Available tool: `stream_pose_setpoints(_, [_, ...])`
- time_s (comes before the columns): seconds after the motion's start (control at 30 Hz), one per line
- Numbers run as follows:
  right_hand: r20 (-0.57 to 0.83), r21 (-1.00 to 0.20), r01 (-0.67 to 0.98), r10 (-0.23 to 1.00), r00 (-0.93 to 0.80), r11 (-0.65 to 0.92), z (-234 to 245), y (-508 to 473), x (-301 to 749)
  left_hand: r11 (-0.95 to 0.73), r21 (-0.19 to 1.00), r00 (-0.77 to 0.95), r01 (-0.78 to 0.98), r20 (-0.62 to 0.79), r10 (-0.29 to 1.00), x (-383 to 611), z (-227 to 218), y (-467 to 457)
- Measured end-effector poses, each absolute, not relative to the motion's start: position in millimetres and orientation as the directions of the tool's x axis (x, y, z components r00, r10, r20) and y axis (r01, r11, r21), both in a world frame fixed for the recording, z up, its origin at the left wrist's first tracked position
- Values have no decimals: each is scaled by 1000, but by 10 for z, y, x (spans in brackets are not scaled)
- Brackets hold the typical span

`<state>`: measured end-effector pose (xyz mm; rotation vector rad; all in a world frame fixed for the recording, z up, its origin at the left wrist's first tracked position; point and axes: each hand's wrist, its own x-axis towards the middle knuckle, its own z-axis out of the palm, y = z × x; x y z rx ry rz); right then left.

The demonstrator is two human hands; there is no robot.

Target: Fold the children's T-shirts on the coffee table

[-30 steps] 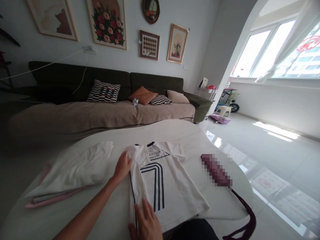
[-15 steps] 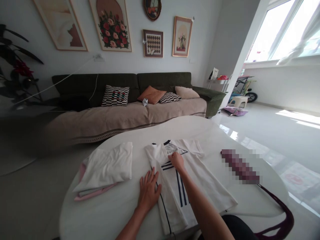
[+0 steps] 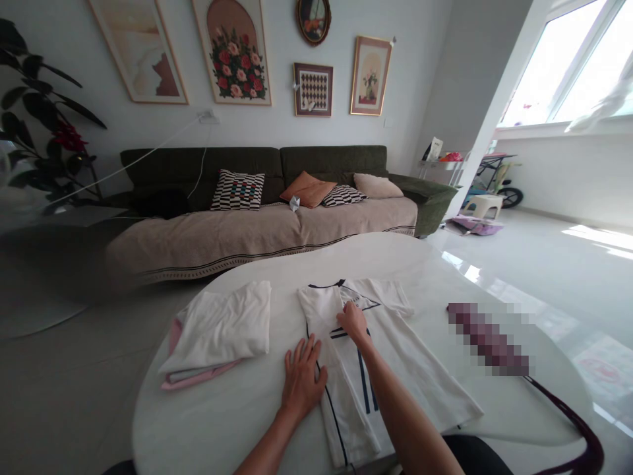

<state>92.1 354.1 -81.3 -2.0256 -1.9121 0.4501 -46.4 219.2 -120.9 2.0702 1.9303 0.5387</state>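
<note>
A white jersey [image 3: 415,356] with dark stripes and dark piping lies on the white table, its left side folded inward over the front. My right hand [image 3: 355,322] is closed in a pinch on the jersey's fabric near the chest, just below the collar. Some chest lettering is mostly covered there. My left hand [image 3: 302,376] rests flat with fingers spread, its fingertips and thumb on the jersey's folded left edge. Left of it sits a stack of folded clothes [image 3: 222,326], white on top with pink below.
The rounded white table [image 3: 208,422] stands before a dark green sofa [image 3: 331,161] with cushions. A dark red item with a strap [image 3: 568,406], partly pixelated, lies at the table's right. Beyond the table are a white stool [image 3: 482,206] and a shiny floor.
The view has turned slightly left. My right hand has shifted a little left against the jersey, and the chest lettering is more covered. My left hand stays at the folded edge.
</note>
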Motion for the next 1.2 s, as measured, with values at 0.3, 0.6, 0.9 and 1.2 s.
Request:
stream_pose_setpoints(0.3, [144,-349,875,942,-303,335,-960,2943,786,-94,434,49,896,113,992,-455,-1214,2193])
stream_pose_setpoints(0.6, [159,-390,766,857,-490,510,-1124,1988,972,-107,434,55,894,131,990,-478,-1206,2190])
stream_pose_setpoints(0.9, [147,-564,817,959,242,-120,-949,2885,2391,-119,302,86,946,121,989,-390,-1111,2136])
stream_pose_setpoints(1.2, [-80,-635,675,901,426,-375,-883,3931,2656,-108,316,82,943,94,992,-404,-1139,2147])
